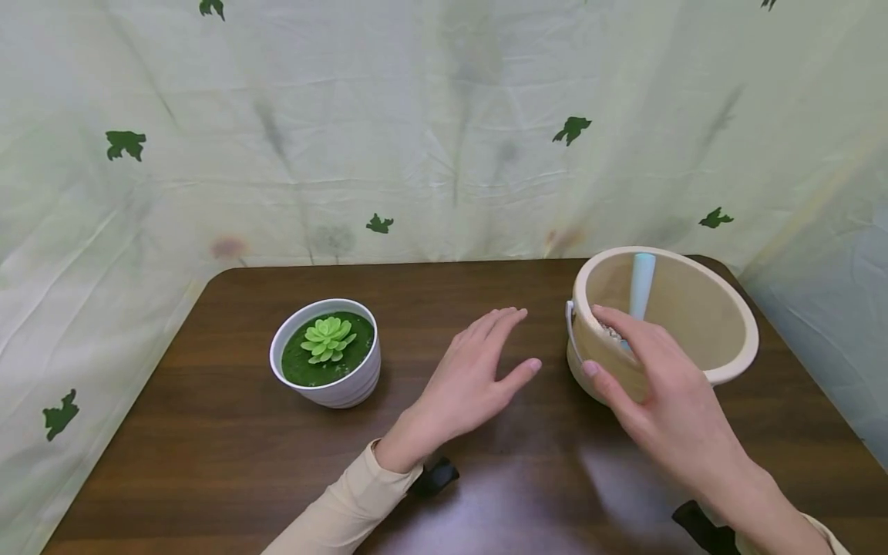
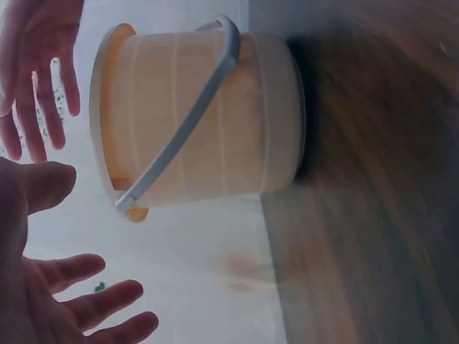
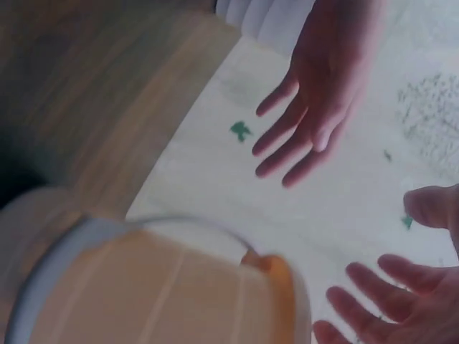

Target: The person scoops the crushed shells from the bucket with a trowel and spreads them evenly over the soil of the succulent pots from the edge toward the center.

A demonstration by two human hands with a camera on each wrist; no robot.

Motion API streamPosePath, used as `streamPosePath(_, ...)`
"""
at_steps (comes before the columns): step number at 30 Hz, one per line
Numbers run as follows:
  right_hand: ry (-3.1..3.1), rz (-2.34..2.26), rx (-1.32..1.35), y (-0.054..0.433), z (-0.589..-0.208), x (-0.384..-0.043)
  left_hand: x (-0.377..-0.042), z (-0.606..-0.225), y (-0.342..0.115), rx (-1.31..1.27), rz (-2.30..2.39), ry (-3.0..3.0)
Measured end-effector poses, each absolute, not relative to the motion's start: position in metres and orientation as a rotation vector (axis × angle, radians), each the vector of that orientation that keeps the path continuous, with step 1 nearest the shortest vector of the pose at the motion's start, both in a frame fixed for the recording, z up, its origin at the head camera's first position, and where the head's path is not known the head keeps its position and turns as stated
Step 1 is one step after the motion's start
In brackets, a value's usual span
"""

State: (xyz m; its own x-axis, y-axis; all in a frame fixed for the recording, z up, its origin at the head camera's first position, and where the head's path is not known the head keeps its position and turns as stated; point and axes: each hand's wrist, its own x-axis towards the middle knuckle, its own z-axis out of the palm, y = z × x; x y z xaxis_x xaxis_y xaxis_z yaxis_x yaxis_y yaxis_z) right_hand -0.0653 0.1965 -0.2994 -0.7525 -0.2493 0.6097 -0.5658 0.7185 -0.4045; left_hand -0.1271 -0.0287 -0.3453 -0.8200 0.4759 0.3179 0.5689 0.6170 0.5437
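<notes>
A beige bucket (image 1: 745, 331) with a grey bail handle (image 2: 190, 122) stands upright at the right of the table. Inside it leans a light blue stick-like piece (image 1: 641, 281), its lower end hidden behind the bucket's front wall. My right hand (image 1: 673, 393) overlaps the front left of the rim in the head view, thumb and fingers spread, gripping nothing. To the left of the bucket hovers my left hand (image 1: 468, 378), fingers extended and thumb apart, also holding nothing. Both hands appear with spread fingers beside the bucket's mouth in the left wrist view.
A white ribbed pot (image 1: 347, 389) with a green succulent (image 1: 328, 339) stands on the left half of the dark wooden table (image 1: 229, 432). Behind the table hangs a pale curtain (image 1: 444, 139) with dark green leaf shapes. Black straps (image 1: 435, 476) are on the wrists.
</notes>
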Motion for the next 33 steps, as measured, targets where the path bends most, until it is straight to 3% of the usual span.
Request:
streamPosePath(18,-2.579,1.252,0.575,0.261,-0.282,-0.113,-0.156,-0.344,0.012,-0.849,-1.527,-2.633)
streamPosePath(33,-2.848,1.128,0.399,0.302,-0.279,-0.161,-0.169,-0.355,0.04,-0.922,-1.69,-2.52)
